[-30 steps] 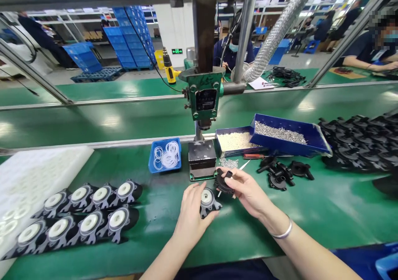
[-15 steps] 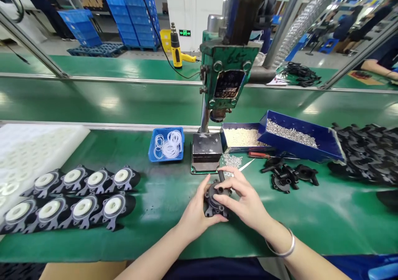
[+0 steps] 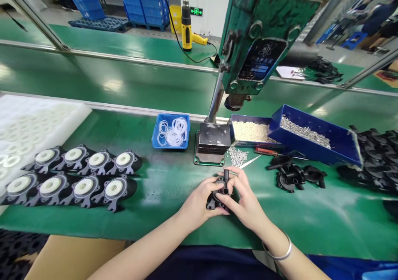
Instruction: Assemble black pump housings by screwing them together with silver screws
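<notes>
Both hands grip one black plastic pump housing point(image 3: 220, 193) just above the green mat point(image 3: 174, 188), near the front edge. My left hand point(image 3: 199, 201) wraps its left side with curled fingers. My right hand point(image 3: 244, 199), a silver bangle on its wrist, presses on its top and right side. A short black spout sticks up from the housing between my thumbs. The small green press point(image 3: 211, 143) stands directly behind the hands.
Two rows of black housings with white discs point(image 3: 77, 174) lie at the left beside white foam point(image 3: 27, 126). Behind are a blue tray of clear rings point(image 3: 171, 131), blue bins of white pellets point(image 3: 248, 131) and metal pins point(image 3: 311, 137), loose pins point(image 3: 236, 156), black parts point(image 3: 295, 174) at the right.
My right hand brought the black cover down onto the disc-fitted base under my left hand; both hands now clasp the joined piece. The camera has tilted down and moved closer.
</notes>
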Demonstrator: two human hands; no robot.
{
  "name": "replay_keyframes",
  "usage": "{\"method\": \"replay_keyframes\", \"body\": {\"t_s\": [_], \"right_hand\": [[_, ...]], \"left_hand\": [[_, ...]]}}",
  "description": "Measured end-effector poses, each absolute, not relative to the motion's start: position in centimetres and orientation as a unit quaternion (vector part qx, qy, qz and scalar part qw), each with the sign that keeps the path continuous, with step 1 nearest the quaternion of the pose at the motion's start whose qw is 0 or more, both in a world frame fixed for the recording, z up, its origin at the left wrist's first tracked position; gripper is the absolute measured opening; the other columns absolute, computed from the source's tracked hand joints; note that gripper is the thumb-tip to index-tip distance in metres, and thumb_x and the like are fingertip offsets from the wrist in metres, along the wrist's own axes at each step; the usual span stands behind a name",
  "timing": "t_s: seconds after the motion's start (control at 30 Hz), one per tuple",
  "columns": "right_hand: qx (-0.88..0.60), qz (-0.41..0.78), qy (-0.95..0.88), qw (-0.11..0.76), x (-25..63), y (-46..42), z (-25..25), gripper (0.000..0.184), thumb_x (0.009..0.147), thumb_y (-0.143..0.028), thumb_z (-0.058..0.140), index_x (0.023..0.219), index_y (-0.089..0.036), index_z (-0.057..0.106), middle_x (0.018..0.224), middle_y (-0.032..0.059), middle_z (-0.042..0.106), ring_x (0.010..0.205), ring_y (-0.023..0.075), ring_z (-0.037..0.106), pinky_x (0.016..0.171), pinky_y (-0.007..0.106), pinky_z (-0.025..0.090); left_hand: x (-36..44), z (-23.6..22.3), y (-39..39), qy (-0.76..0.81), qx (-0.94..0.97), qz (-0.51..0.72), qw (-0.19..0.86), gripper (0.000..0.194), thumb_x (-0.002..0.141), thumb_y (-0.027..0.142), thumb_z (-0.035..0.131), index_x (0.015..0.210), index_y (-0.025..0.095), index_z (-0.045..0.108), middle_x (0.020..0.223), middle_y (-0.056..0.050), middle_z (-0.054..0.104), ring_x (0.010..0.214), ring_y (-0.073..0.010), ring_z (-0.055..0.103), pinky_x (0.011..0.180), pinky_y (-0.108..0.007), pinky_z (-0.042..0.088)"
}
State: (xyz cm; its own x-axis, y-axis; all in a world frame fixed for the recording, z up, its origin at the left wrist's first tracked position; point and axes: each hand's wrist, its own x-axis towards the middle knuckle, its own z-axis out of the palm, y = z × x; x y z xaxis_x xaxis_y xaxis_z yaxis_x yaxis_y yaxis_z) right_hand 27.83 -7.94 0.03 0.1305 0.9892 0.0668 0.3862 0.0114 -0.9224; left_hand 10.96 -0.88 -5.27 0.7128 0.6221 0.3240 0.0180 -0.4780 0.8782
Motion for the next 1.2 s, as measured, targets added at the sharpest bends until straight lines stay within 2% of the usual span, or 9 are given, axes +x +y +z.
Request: {"method": "replay_keyframes", "body": {"t_s": [0.33,0.53,0.63,0.73,0.97,1.2], "right_hand": [[-0.613,0.317,-0.578,0.437,27.7,-7.9,-0.8,0.027,0.092,-0.036,0.062,0.081,-0.023,0.04,0.129,0.0116,0.042,0.128,0.0238,0.045,0.105,0.04,0.042],[-0.601,0.291,-0.6,0.44,29.6,-8.1,1.0,0.019,0.093,-0.039,0.061,0.093,-0.022,0.052,0.145,0.012,0.036,0.134,0.0249,0.043,0.111,0.043,0.038],[-0.634,0.222,-0.58,0.461,32.0,-7.8,1.7,0.015,0.096,-0.036,0.055,0.091,-0.022,0.056,0.135,0.0125,0.047,0.13,0.0249,0.047,0.111,0.046,0.038],[-0.67,0.175,-0.552,0.465,34.5,-7.6,1.7,0.016,0.096,-0.034,0.054,0.088,-0.021,0.058,0.12,0.0121,0.057,0.123,0.0254,0.053,0.104,0.047,0.044],[-0.677,0.129,-0.567,0.451,36.0,-7.9,1.1,0.007,0.095,-0.031,0.055,0.089,-0.028,0.059,0.109,0.0081,0.061,0.112,0.0285,0.06,0.095,0.048,0.052],[-0.647,0.086,-0.582,0.484,36.1,-5.6,3.5,0.005,0.094,-0.027,0.057,0.093,-0.03,0.061,0.11,0.0033,0.063,0.108,0.0268,0.063,0.09,0.041,0.055]], "left_hand": [[11.0,-5.1,-0.6,0.21,0.801,0.316,0.463,0.066,0.069,0.038,0.086,0.121,0.027,0.048,0.133,-0.012,0.059,0.121,-0.0281,0.062,0.1,-0.047,0.052],[10.3,-4.1,0.1,0.203,0.839,0.267,0.428,0.061,0.077,0.032,0.079,0.125,0.026,0.042,0.137,-0.016,0.052,0.126,-0.0302,0.058,0.101,-0.049,0.05],[10.2,-4.0,0.9,0.167,0.864,0.257,0.4,0.055,0.084,0.025,0.071,0.127,0.027,0.037,0.142,-0.018,0.046,0.133,-0.0301,0.051,0.105,-0.051,0.047],[11.0,-4.3,1.4,0.123,0.871,0.267,0.393,0.057,0.083,0.018,0.066,0.128,0.026,0.033,0.141,-0.019,0.044,0.132,-0.0298,0.052,0.104,-0.05,0.048],[13.7,-4.9,0.7,0.11,0.878,0.281,0.372,0.064,0.079,0.013,0.064,0.132,0.024,0.03,0.141,-0.022,0.042,0.131,-0.0331,0.053,0.1,-0.051,0.051],[13.9,-5.4,0.5,0.102,0.873,0.296,0.374,0.068,0.076,0.008,0.061,0.134,0.024,0.029,0.141,-0.022,0.045,0.131,-0.0328,0.054,0.101,-0.052,0.05]]}}
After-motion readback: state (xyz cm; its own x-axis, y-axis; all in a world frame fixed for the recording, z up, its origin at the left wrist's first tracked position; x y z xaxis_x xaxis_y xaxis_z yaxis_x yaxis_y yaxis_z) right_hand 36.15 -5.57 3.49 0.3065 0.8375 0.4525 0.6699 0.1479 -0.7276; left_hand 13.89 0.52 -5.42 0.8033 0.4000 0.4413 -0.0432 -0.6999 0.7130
